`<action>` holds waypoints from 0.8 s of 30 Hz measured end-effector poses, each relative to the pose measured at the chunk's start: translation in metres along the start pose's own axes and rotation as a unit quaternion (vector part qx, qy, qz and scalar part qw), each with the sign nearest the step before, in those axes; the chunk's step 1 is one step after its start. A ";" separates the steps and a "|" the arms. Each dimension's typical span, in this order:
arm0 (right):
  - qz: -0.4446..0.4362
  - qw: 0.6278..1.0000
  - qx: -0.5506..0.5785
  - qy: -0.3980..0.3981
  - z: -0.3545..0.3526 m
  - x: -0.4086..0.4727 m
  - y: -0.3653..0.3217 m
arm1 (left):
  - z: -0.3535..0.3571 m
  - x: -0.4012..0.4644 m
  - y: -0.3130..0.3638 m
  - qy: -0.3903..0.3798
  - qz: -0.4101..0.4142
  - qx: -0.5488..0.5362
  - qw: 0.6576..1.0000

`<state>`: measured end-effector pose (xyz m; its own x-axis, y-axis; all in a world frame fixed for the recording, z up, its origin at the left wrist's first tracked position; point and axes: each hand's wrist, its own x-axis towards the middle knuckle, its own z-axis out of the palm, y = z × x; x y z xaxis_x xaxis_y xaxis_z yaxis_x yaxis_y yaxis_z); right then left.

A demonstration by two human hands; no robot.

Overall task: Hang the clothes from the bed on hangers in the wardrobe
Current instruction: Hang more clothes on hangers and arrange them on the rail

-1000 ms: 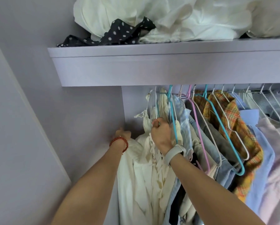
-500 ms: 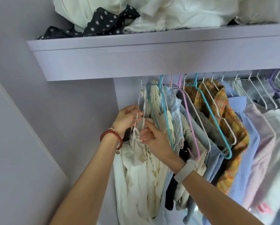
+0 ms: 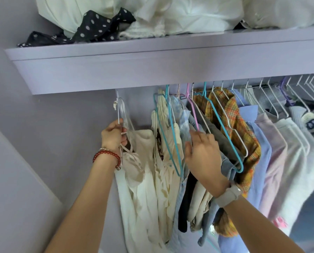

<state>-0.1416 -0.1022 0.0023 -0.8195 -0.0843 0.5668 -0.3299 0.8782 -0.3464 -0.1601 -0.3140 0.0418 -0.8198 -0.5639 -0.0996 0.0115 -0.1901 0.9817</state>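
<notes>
Her left hand (image 3: 113, 136) grips a white hanger (image 3: 120, 114) carrying a cream dress (image 3: 143, 172); her right hand (image 3: 203, 156), fingers spread, presses against the hanging clothes (image 3: 225, 128).

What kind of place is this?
Most likely a home wardrobe: clothes on hangers, like the plaid shirt, fill a rail under a lilac shelf piled with bedding. The left hand holds a white hanger.

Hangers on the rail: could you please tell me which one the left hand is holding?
The white wire hanger carrying the cream strappy top, at the rail's far left. The left hand grips it; the teal and pink hangers hang untouched further right.
</notes>
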 end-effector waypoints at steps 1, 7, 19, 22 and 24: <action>0.012 0.999 -0.021 -0.038 0.003 0.002 -0.005 | -0.004 0.000 0.001 -0.002 0.001 0.015 1.000; 0.085 0.975 0.108 -0.176 0.026 0.008 -0.032 | -0.014 -0.005 -0.001 -0.016 0.020 0.049 0.998; -0.108 0.945 0.176 -0.253 0.061 0.014 -0.089 | -0.027 0.007 -0.010 -0.018 0.081 0.108 0.991; -0.033 0.933 0.260 -0.247 0.062 0.007 -0.069 | -0.020 0.006 -0.013 -0.071 0.083 0.103 0.989; 0.038 0.925 0.306 -0.224 0.059 0.005 -0.060 | -0.012 0.004 -0.018 -0.093 0.080 0.099 0.988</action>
<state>-0.1540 -0.1833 -0.0183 -0.9176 -0.3408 0.2048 -0.3551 0.4709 -0.8076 -0.1568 -0.3220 0.0217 -0.9074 -0.4140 0.0729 0.0523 0.0609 0.9968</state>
